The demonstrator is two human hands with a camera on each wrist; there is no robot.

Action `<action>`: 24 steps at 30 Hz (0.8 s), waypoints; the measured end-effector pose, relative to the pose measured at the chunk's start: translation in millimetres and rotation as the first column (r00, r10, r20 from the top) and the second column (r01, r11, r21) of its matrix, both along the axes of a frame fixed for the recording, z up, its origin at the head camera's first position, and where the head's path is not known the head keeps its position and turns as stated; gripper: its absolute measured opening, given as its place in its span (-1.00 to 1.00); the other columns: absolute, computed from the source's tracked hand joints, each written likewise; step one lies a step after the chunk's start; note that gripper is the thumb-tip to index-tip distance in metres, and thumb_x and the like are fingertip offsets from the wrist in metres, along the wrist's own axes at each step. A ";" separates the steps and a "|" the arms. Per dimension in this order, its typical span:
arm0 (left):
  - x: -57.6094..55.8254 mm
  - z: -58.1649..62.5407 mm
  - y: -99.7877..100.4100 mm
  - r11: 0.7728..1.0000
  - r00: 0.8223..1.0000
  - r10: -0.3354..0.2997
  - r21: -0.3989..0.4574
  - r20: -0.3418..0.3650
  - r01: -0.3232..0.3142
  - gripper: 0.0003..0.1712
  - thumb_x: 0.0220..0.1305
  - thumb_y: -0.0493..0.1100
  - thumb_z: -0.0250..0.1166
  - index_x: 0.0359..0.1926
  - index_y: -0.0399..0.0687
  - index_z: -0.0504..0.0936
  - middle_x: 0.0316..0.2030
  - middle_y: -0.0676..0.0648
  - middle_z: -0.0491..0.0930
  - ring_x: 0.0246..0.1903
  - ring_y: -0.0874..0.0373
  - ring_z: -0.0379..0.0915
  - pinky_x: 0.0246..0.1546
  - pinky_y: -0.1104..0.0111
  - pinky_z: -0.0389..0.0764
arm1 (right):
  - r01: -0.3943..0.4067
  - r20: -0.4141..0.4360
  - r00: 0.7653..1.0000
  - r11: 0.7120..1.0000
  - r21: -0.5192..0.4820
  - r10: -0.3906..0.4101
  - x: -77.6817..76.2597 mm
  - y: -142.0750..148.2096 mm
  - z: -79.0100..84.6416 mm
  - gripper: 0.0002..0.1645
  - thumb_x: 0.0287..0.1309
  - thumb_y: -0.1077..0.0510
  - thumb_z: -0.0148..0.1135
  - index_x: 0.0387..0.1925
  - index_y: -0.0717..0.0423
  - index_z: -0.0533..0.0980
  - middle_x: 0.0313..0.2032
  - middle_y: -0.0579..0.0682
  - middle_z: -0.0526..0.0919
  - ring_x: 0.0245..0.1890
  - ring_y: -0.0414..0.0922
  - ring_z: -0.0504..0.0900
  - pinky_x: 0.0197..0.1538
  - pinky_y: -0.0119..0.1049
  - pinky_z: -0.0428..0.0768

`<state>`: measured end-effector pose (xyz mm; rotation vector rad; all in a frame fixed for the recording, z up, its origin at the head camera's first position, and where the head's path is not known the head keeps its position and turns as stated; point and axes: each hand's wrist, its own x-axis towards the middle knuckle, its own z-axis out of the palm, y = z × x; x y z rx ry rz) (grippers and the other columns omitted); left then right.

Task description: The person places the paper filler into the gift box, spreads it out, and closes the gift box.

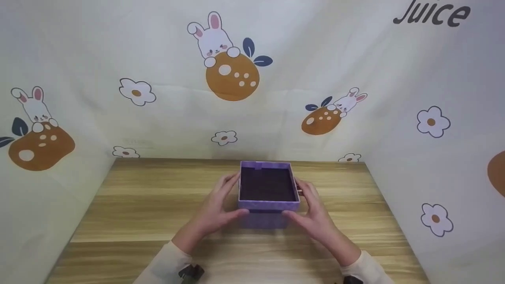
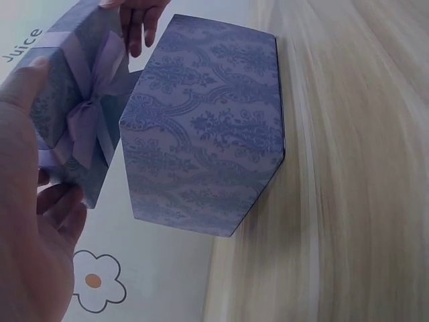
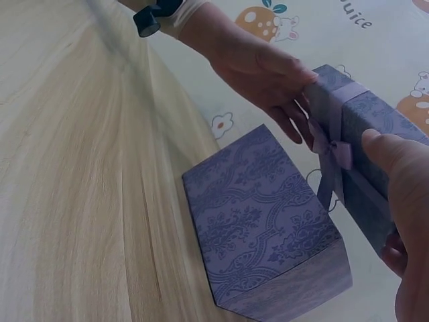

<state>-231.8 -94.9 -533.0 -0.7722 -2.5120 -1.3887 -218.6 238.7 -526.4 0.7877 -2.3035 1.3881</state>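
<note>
A purple patterned box lid [image 1: 269,206] is held upside down, its dark inside facing up in the head view. My left hand [image 1: 217,207] grips its left side, with the thumb at the near edge. On the opposite side my right hand [image 1: 315,207] grips it in the same way. Under the lid hangs a lilac ribbon bow [image 2: 86,121], seen in both wrist views. Below it the purple damask box [image 2: 208,114] stands on the table, apart from the lid. In the head view the lid hides most of this box; its own opening cannot be seen.
The wood-grain table [image 1: 150,209] is enclosed at the back and sides by a pale cloth [image 1: 169,118] printed with rabbits, oranges and flowers. A small black device [image 1: 191,273] sits on the left wrist.
</note>
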 end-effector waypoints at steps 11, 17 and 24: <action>-5.5 4.9 8.4 0.971 0.991 0.006 0.236 -0.130 0.025 -0.04 0.15 -0.21 0.73 0.55 -0.22 0.54 0.38 -0.22 0.62 0.34 -0.16 0.58 0.40 -0.15 0.59 | 0.074 -0.171 0.980 0.983 -0.167 -0.102 9.8 -23.1 31.9 -0.24 -0.02 0.64 0.55 0.28 0.57 0.54 0.07 0.44 0.61 0.08 0.29 0.64 0.30 -0.46 0.58; -7.8 4.3 12.5 0.952 0.972 0.089 0.305 -0.219 -0.019 -0.33 0.28 -0.28 0.64 0.40 -0.23 0.70 0.18 -0.14 0.77 0.18 -0.06 0.71 0.28 0.12 0.70 | 0.130 -0.172 0.970 0.965 -0.228 -0.172 4.3 -23.9 25.7 -0.42 0.05 0.64 0.51 0.16 0.54 0.62 0.01 0.41 0.67 0.03 0.14 0.70 0.24 -0.45 0.63; -11.5 2.3 16.5 0.939 0.946 0.133 0.344 -0.296 -0.024 -0.46 0.27 -0.32 0.62 0.27 -0.17 0.79 0.02 0.01 0.82 0.01 -0.04 0.79 0.13 0.28 0.75 | 0.152 -0.109 0.976 0.946 -0.287 -0.190 -7.0 -17.3 9.2 -0.54 0.18 0.60 0.49 0.10 0.31 0.70 0.01 0.17 0.69 0.02 -0.15 0.70 0.19 -0.39 0.68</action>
